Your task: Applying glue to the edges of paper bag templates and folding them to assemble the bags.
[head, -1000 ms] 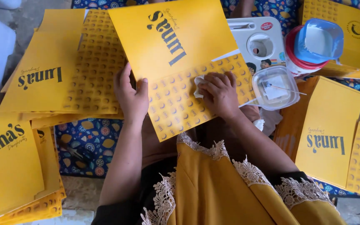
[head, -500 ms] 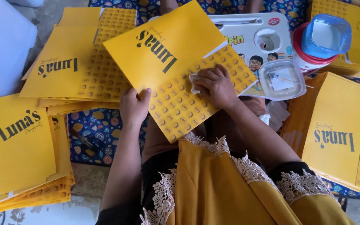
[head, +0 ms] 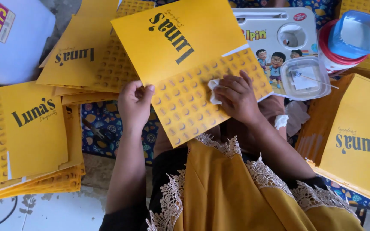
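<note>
Resting tilted across the person's lap, a yellow cardboard sheet is gripped at its lower left edge by the left hand, thumb on top and fingers curled beneath. A small white cloth is pressed against the sheet's dotted lower half by the right hand, whose fingers are bent down over the cloth and closed on it. The plain upper half of the sheet, printed with dark lettering, is pointed away from the person.

A pile of like yellow sheets is seen just beyond the left hand, and a second pile lies to the left on the floor. A third pile is stacked at the right. Behind the held sheet a white plastic case with cartoon figures is partly covered by it, and a clear square tub is set on the case's near corner. A blue lid on a red-rimmed container stands just beside them. A patterned blue mat is spread under everything.
</note>
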